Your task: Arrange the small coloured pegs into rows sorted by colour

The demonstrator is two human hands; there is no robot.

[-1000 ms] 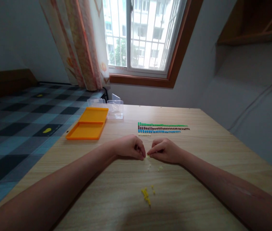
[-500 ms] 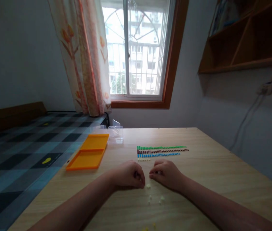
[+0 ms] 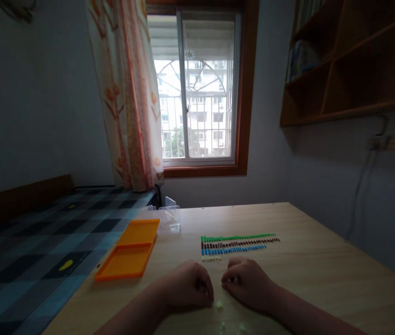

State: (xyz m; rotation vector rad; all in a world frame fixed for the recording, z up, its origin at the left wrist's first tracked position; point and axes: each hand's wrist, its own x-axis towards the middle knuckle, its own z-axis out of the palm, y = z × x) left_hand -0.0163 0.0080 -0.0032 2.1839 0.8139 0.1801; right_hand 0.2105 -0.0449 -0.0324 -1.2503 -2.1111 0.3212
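My left hand (image 3: pixel 186 288) and my right hand (image 3: pixel 248 284) rest on the wooden table (image 3: pixel 323 270) with fingers curled in, knuckles up, a small gap between them. Tiny pale beads (image 3: pixel 219 304) lie on the table between and just below the fingertips. What the fingers pinch, if anything, is too small to make out. Beyond the hands lie straight rows of small beads: green (image 3: pixel 237 237), brown (image 3: pixel 241 243), blue (image 3: pixel 234 250) and a short pale row (image 3: pixel 211 258).
An open orange plastic case (image 3: pixel 129 256) lies at the table's left edge, with a clear plastic box (image 3: pixel 169 218) behind it. A bed with a checked cover (image 3: pixel 33 242) stands to the left. A window, curtain and wall shelves are behind.
The view has tilted upward, so hands and table sit lower in frame and the yellow beads near me are out of sight. My hands stay close together with fingers curled.
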